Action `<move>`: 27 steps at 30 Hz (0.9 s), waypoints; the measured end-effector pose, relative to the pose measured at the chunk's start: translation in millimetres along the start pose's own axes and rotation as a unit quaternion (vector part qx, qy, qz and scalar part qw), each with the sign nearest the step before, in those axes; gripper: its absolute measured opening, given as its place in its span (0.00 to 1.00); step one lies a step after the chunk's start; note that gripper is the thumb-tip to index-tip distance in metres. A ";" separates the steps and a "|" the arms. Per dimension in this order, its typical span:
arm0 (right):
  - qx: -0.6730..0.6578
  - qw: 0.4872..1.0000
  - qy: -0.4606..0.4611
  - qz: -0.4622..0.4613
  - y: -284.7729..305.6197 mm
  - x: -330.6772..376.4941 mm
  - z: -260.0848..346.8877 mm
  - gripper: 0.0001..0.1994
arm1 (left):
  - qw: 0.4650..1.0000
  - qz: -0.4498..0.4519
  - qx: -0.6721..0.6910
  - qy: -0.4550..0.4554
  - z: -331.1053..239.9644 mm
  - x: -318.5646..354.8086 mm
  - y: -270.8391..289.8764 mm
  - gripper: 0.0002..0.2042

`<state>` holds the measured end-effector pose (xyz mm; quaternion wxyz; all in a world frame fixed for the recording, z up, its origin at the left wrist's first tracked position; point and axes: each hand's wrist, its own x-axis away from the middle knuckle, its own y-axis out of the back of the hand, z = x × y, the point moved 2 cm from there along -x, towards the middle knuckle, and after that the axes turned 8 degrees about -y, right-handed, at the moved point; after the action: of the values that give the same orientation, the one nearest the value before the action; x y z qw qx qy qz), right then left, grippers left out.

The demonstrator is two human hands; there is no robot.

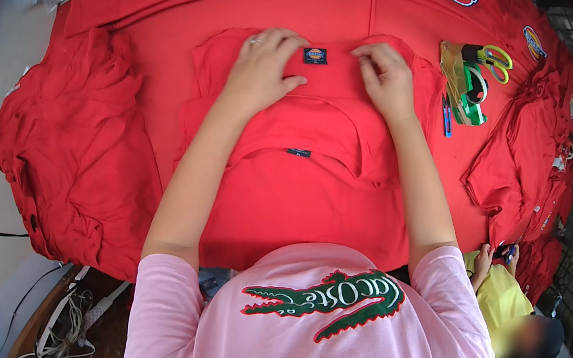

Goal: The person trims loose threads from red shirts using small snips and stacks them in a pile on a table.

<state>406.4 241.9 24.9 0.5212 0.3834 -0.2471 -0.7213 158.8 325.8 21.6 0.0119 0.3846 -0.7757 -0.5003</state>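
Low behind my left hand (260, 70), cables (63, 338) lie beside the red-covered bench (160, 32); behind my right hand (389, 78) is one co-worker (504, 295) in yellow. The red shirt (307, 114) lies under my hands, with two tags (315, 56): one between them, one nearer me. My left is palm down, half open, thumb apart; my right curls loosely. I can't tell whether either pinches cloth. Rightward: one cutter (447, 117), one pair of scissors (498, 66). Leftward: one pile (77, 150).
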 end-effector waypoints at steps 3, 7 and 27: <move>-0.040 0.990 -0.037 0.130 -10.6 15.7 34.4 0.11 | 1.000 0.000 -0.003 -0.004 9.3 -7.7 -27.4 0.11; 0.035 0.993 0.022 0.106 -28.6 41.4 46.1 0.15 | 0.993 -0.041 0.084 0.078 31.9 -24.1 -36.0 0.07; 0.119 0.990 0.019 0.070 -39.9 34.8 51.2 0.14 | 0.985 -0.095 0.091 0.116 31.0 -28.5 -41.6 0.08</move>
<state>336.9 220.3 14.3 0.5257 0.4381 -0.3479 -0.6408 190.6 358.5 -16.1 0.0192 0.5111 -0.7716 -0.3784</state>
